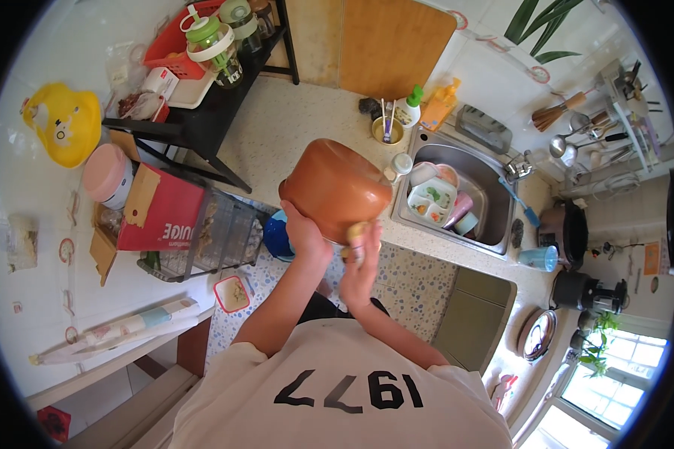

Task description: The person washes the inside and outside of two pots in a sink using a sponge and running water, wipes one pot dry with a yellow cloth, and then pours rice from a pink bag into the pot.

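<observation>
A copper-orange pot (337, 182) is held up in front of me, tilted so that its outer wall and base face upward. My left hand (306, 231) grips its rim at the lower left, with the thumb along the outside. My right hand (361, 269) has a small yellowish sponge (357, 231) under its fingers, pressed to the lower right of the pot's outer wall. The palm hides part of the sponge, and the pot's inside is out of sight. Beyond the pot, a white-lidded jar (400, 165) stands on the speckled countertop (275, 126).
Right of the pot, a steel sink (486, 196) holds a divided plate (431, 199), bowls and cups. Behind stand a soap bottle (409, 109) and a brass-coloured cup (387, 132) with utensils. A black rack (213, 120), red carton (160, 210) and wire basket (224, 236) flank the left.
</observation>
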Available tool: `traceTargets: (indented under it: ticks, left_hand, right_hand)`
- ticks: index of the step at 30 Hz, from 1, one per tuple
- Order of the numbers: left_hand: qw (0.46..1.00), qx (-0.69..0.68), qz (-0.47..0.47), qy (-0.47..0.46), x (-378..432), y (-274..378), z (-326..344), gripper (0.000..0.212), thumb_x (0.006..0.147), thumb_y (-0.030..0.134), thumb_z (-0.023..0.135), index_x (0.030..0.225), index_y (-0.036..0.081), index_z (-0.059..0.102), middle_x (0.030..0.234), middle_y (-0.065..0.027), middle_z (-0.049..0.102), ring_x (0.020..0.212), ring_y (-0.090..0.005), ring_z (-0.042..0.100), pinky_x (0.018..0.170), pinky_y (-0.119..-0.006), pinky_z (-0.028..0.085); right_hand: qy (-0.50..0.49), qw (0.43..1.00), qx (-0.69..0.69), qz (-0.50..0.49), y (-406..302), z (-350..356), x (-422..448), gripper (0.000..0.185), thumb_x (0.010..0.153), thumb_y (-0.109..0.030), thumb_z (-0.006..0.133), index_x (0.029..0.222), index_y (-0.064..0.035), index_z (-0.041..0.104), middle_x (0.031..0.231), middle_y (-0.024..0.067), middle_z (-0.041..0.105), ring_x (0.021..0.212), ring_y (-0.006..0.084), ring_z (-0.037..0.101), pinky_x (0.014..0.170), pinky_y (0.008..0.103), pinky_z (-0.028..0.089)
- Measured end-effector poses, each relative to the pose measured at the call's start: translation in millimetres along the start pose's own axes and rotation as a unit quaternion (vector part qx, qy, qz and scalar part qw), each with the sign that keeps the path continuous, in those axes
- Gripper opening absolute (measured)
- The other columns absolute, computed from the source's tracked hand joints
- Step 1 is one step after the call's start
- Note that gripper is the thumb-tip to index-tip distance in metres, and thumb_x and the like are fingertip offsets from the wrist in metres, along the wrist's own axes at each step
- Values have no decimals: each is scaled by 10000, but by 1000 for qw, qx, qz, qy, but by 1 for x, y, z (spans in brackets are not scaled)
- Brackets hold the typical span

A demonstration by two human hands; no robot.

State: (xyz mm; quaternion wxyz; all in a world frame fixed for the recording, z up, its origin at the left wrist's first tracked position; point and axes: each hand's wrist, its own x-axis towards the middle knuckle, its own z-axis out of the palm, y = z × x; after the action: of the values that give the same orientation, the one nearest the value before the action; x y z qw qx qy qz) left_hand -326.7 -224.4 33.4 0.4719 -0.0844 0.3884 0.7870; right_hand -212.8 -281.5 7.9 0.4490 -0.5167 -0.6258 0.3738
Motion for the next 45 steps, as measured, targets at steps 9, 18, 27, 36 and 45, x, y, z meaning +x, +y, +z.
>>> traceTargets:
  ticks: [9,18,27,36,45]
  left_hand:
    - [972,190,92,103,18,12,-10,596,1077,499,333,1288,-14,550,1233,-127,631,1064,-230,634,914,-351,505]
    - [955,273,100,59,22,72,-124,500,1025,431,549,1209,-31,596,1151,-97,666,973,-168,650,841,-311,526]
    - [864,492,107,-3,-23,95,-145,215,888,142,755,971,-45,692,866,-44,711,776,-84,617,692,-264,501]
    - [871,482,92,-23,-42,108,-158,198,878,156,768,973,-10,716,831,-29,728,749,-82,657,679,-259,532]
    - [524,719,319,-328,-21,118,-94,420,865,408,700,618,101,554,587,-54,585,555,-298,597,512,-408,463]
  right_hand:
    - [-250,953,172,27,18,-10,-10,492,959,63,495,1447,14,456,1497,168,486,1424,289,421,1166,401,305]
    - [5,890,283,359,80,-16,67,351,1011,-294,511,1267,-55,540,1054,85,629,939,180,637,733,328,540]
    - [-186,894,262,312,269,53,149,406,965,-191,560,1369,-171,515,1214,39,593,1135,282,600,972,417,496]
    - [-51,798,355,485,222,154,171,406,944,-79,531,1346,-117,495,1249,71,542,1161,264,528,935,551,537]
    - [-237,897,145,344,122,33,141,618,966,-442,550,1480,-115,446,1301,42,568,1174,205,524,874,392,477]
